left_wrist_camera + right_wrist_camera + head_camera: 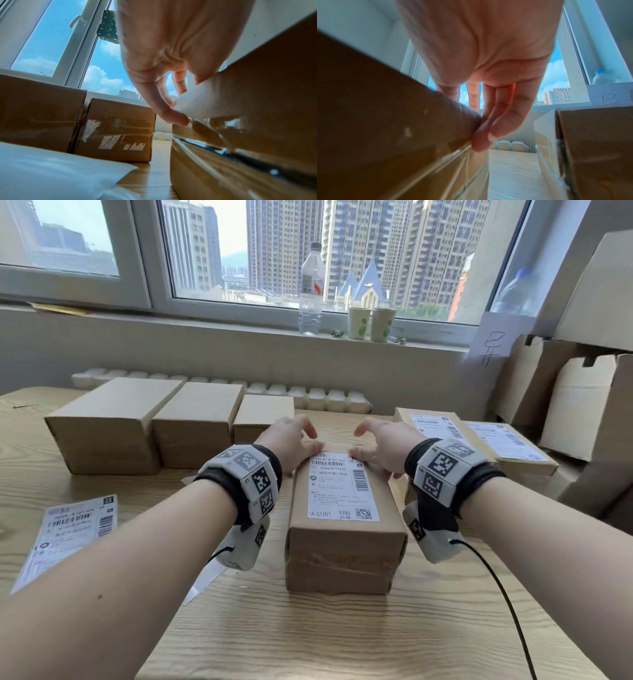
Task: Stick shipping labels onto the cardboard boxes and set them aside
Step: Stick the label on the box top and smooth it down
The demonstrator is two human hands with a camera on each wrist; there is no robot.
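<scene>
A long cardboard box (pixel 346 546) lies lengthwise on the wooden table (pixel 308 635) in front of me. A white shipping label (pixel 342 491) is stuck on its top face. Both hands sit at the box's far end. My left hand (pixel 298 440) has its thumb on the label's far left corner, fingers arched above the end. In the left wrist view the left hand's (pixel 163 54) little finger touches the box's (pixel 257 121) upper side edge. My right hand (pixel 376 446) presses its thumb on the label's far right corner. The right hand's (pixel 488 67) straight fingers lie against the box's (pixel 385 121) right side.
Three plain boxes (pixel 113 422) (pixel 198 422) (pixel 262 414) line the back left. Two labelled boxes (pixel 435 424) (pixel 510 446) stand at the right, with large cartons (pixel 582 405) beyond them. Loose label sheets (pixel 68 535) lie at the left edge. A bottle (pixel 311 289) and cups (pixel 358 322) stand on the sill.
</scene>
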